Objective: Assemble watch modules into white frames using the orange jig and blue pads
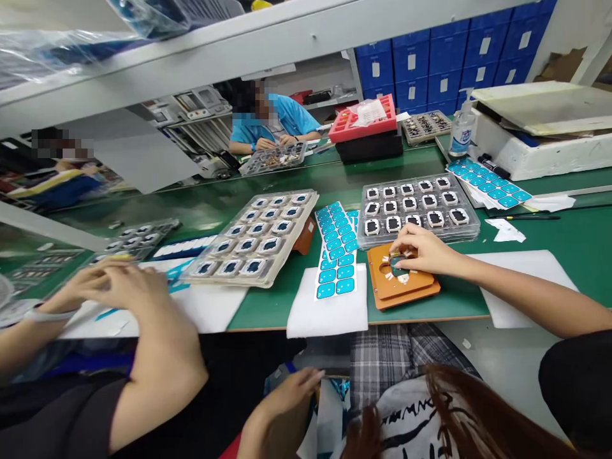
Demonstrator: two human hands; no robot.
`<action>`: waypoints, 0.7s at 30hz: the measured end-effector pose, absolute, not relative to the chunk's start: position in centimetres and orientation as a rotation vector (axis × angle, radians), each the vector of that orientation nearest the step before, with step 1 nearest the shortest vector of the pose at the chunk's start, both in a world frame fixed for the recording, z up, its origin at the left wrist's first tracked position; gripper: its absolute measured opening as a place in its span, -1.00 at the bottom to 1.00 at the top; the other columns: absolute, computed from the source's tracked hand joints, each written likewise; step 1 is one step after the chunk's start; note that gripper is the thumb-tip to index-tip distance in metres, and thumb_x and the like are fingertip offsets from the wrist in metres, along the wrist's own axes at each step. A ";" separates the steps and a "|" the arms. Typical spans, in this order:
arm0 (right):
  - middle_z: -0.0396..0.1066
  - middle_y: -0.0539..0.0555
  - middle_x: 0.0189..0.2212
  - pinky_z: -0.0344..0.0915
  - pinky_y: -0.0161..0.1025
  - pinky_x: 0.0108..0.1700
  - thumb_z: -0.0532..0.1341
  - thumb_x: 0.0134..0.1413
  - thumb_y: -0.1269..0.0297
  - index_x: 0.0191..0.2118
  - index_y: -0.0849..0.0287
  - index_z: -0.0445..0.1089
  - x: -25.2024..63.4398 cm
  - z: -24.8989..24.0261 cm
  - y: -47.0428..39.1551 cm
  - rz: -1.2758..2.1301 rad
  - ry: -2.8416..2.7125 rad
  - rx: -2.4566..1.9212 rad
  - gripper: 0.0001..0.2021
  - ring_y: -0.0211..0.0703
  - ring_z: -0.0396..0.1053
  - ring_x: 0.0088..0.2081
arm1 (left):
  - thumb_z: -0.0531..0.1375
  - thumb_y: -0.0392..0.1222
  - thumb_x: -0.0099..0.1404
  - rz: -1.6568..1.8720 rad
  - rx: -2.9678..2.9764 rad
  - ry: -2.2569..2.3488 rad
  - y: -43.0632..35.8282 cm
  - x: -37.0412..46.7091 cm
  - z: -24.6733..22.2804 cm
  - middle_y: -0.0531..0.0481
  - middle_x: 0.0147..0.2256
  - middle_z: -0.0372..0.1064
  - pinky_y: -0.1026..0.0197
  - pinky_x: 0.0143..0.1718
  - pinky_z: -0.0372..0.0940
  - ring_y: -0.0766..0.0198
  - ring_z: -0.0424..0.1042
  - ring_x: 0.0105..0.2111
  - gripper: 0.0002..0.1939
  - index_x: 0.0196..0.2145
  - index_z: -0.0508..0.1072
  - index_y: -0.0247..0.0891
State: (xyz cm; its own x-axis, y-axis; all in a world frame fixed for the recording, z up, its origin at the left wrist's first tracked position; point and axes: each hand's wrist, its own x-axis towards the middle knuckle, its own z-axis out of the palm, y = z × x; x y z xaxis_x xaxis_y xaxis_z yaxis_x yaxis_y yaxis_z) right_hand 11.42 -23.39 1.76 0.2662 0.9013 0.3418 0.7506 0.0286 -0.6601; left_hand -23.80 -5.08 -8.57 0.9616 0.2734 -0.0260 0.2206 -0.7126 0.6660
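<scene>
My right hand (418, 252) is over an orange fixture (406, 294) near the table edge, fingers closed round a small dark round piece (396, 265) at the fixture's opening. Low in the view, below the table edge, my left hand (291, 398) is stretched out, slightly blurred, beside crumpled white and blue film (329, 408); nothing shows between its fingers. Behind the fixture lies a clear tray (471, 231) of white-framed black parts. Left of the fixture, blue sticker sheets (336, 271) rest partly on a white foam sheet (327, 319).
A tilted tray (268, 275) of similar parts stands left of the stickers. At far left are a co-worker's hands (122, 284); another person (272, 124) works across the table. A pump bottle (461, 134), red tray (366, 121) and foam box (559, 156) stand behind.
</scene>
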 end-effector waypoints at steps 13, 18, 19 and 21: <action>0.50 0.17 -0.02 0.17 0.03 -0.06 0.14 0.26 0.24 -0.04 0.13 0.44 18.8 1.0 -26.4 -0.420 -1.567 -2.155 -0.77 0.13 0.30 -0.02 | 0.17 -0.01 0.35 0.579 2.420 -0.935 -5.2 -0.4 4.3 -0.02 -0.26 0.58 0.02 -0.08 0.24 0.13 0.37 -0.16 -0.78 -0.26 0.56 -0.15; 0.54 0.16 -0.13 0.06 0.09 0.01 0.09 0.31 0.30 -0.03 0.13 0.44 16.9 0.4 -24.6 -0.357 -1.775 -2.160 -0.77 0.15 0.24 0.05 | 0.23 0.12 0.27 0.570 2.538 -0.994 -4.6 -1.1 1.8 -0.06 -0.12 0.56 -0.06 -0.03 0.16 0.03 0.37 -0.05 -0.62 -0.07 0.52 -0.14; 0.55 0.16 -0.16 0.06 0.09 0.00 0.10 0.30 0.32 -0.06 0.13 0.45 16.8 0.4 -24.3 -0.331 -1.776 -2.147 -0.78 0.14 0.25 0.03 | 0.24 0.12 0.27 0.567 2.548 -0.990 -4.5 -1.4 1.6 -0.06 -0.10 0.56 -0.06 -0.03 0.15 0.03 0.37 -0.05 -0.62 -0.06 0.52 -0.13; 0.55 0.14 -0.20 0.09 0.07 -0.01 0.14 0.26 0.33 -0.09 0.10 0.48 17.0 0.4 -24.1 -0.262 -1.726 -2.108 -0.80 0.10 0.29 -0.03 | 0.23 0.11 0.27 0.559 2.550 -0.976 -4.5 -1.8 1.5 -0.06 -0.09 0.56 -0.06 -0.03 0.15 0.03 0.37 -0.04 -0.62 -0.05 0.51 -0.11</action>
